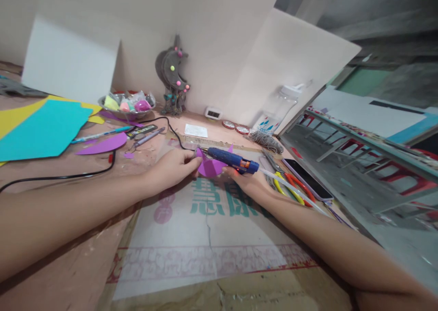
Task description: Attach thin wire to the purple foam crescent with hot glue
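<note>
In the head view my left hand (178,166) pinches the left edge of a curved purple foam piece (210,168) above a printed white sheet (164,256). My right hand (248,179) is closed around a blue hot glue gun (231,158), whose tip points left at the purple piece near my left fingers. A clear glue stick (287,182) sticks out of the gun's back end, toward the lower right. The right fingers are partly hidden by the gun, and their tips lie close to the purple piece's right side; I cannot tell if they touch it.
To the right lie pliers (297,188), scissors (272,160), a phone (308,178) and grey yarn (265,141). Turquoise sheets (48,128), a cut purple piece (104,144) and a black cord (68,178) are at left. A bowl of clay packets (128,112) and a bottle (278,110) stand behind.
</note>
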`<control>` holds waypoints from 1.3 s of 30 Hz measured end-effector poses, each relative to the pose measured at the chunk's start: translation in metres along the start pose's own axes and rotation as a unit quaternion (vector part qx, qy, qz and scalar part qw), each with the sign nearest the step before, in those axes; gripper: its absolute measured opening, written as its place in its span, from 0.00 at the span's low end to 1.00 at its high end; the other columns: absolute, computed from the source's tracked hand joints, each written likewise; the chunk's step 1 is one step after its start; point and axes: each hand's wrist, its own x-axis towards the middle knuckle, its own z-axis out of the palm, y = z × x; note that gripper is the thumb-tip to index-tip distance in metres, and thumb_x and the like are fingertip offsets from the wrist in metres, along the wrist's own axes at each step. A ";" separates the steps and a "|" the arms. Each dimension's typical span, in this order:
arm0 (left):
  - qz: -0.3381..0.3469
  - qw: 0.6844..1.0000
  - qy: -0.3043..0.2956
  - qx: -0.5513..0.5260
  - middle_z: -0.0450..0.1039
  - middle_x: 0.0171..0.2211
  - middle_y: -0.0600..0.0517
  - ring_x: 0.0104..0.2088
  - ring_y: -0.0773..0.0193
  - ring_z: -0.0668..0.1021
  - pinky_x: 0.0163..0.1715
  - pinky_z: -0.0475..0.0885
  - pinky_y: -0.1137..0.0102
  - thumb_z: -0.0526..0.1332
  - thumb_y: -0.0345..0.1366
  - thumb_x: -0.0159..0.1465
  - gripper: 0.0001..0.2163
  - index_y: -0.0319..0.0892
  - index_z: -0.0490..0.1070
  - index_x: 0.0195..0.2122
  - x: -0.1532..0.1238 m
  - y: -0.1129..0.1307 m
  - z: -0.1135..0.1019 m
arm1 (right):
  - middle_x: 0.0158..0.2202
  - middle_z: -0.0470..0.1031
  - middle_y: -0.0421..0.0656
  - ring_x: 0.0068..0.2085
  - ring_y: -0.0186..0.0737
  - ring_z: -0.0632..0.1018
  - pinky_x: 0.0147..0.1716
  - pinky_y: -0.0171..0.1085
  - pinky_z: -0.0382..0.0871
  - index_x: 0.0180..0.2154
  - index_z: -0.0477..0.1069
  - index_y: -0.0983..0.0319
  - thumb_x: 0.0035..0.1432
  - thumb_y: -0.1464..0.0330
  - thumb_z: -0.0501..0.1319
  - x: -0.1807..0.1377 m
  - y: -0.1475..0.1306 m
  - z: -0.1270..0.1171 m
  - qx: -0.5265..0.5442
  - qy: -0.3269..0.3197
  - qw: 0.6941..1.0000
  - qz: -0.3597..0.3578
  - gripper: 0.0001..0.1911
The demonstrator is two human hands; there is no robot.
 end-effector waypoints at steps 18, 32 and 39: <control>-0.001 1.000 0.008 0.024 0.74 0.24 0.53 0.28 0.62 0.75 0.30 0.64 0.70 0.49 0.41 0.63 0.16 0.42 0.67 0.23 -0.001 0.004 -0.001 | 0.34 0.78 0.41 0.36 0.40 0.78 0.36 0.37 0.73 0.36 0.73 0.60 0.51 0.56 0.62 -0.001 -0.003 -0.001 0.033 -0.011 0.999 -0.025 0.16; 0.006 0.999 0.015 0.049 0.73 0.23 0.53 0.26 0.62 0.74 0.27 0.62 0.69 0.50 0.40 0.64 0.15 0.42 0.66 0.23 -0.002 0.008 -0.002 | 0.34 0.79 0.40 0.36 0.40 0.78 0.36 0.35 0.73 0.36 0.73 0.59 0.52 0.57 0.61 -0.002 -0.003 -0.001 0.029 -0.013 0.999 -0.023 0.14; -0.003 0.999 0.018 0.042 0.73 0.23 0.53 0.26 0.62 0.74 0.28 0.62 0.69 0.49 0.42 0.64 0.16 0.41 0.67 0.23 -0.001 0.006 -0.002 | 0.34 0.79 0.41 0.36 0.41 0.78 0.36 0.37 0.73 0.36 0.74 0.60 0.52 0.55 0.61 -0.001 -0.004 -0.001 0.026 -0.014 0.999 -0.020 0.16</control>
